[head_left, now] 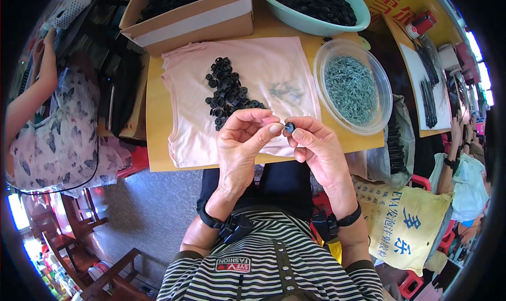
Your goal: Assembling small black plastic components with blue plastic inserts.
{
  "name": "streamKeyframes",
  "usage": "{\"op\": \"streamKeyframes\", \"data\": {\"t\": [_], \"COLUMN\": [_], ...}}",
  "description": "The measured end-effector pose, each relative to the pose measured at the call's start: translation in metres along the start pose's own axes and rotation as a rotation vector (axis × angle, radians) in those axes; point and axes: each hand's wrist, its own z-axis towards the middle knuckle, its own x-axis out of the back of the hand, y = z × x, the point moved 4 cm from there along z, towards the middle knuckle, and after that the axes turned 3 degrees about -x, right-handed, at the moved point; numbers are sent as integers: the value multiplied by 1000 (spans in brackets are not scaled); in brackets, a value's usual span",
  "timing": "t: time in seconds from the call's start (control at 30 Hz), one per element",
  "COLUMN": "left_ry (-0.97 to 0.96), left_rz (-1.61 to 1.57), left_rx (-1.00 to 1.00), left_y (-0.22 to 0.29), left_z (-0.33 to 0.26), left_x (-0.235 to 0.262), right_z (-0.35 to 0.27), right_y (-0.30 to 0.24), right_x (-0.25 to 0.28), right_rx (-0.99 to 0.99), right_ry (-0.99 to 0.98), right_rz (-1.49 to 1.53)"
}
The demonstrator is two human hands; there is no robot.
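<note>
Both my hands meet over the front part of a pale pink cloth (190, 137). My right hand (319, 145) pinches a small round black plastic part (289, 127) between thumb and fingers. Close beside it, my left hand (245, 137) has thumb and forefinger pressed together; whatever is between them is too small to name. Beyond the left hand lies a pile of similar black parts (227, 93) on the cloth. A few loose silvery screws (286, 93) are scattered to its right. A clear round tub (383, 85) full of small screws (350, 90) stands to the right.
At the table's back are a cardboard box (195, 21) and a pale green basin (316, 28), both full of black parts. A person (58, 127) sits at the left, others at the far right. A yellow sack (406, 222) lies right of me; wooden chairs (113, 274) stand lower left.
</note>
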Motion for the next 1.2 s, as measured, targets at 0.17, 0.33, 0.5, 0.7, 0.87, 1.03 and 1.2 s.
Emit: {"op": "streamKeyframes", "data": {"t": [0.17, 0.33, 0.5, 0.7, 0.87, 1.03, 1.2], "left_ry": [18, -90, -174, -153, -29, 146, 173], "left_rz": [36, 629, 806, 683, 719, 1153, 1327], "left_rx": [-31, -628, -803, -614, -507, -436, -349], "left_y": [4, 22, 34, 19, 22, 46, 45], "left_z": [-5, -15, -25, -21, -10, 7, 14], "left_x": [0, -1, -6, 0, 32, 72, 71], "right_z": [-1, -1, -2, -5, -3, 0, 4], "right_y": [2, 5, 8, 16, 17, 19, 21], "right_x": [-2, -5, -10, 3, 9, 10, 5], "right_rx": [5, 12, 37, 38, 98, 102, 48], "right_ry": [-7, 3, 16, 65, 128, 119, 97], "right_rz": [1, -34, -163, -139, -189, -189, -130]}}
